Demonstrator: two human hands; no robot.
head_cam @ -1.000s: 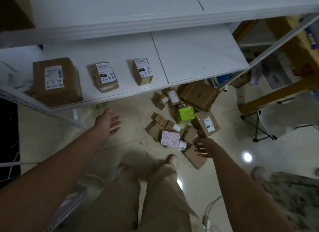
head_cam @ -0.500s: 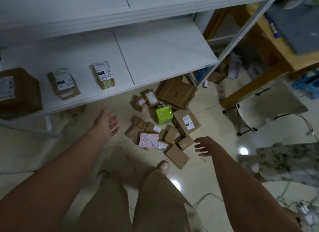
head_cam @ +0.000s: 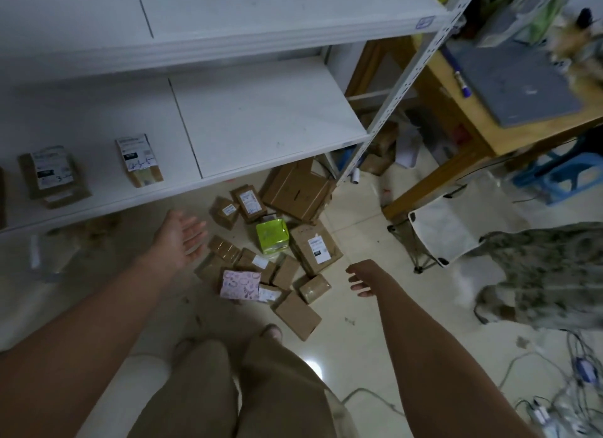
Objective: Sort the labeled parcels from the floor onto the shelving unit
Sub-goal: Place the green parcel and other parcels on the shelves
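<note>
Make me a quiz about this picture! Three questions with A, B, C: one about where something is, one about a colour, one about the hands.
1. Where is the green box?
A) on the white shelf
B) on the floor among brown parcels
C) on the wooden desk

2. What colour is the patterned parcel in the pile?
A) blue
B) black
C) pink

3. What are the left hand and right hand doing?
A) holding nothing, fingers relaxed
B) each gripping a box
C) holding a pen

Answers: 1 B, it sits in the floor pile. 2 C, its wrapping is pink. 3 A, both hover empty above the parcels.
</note>
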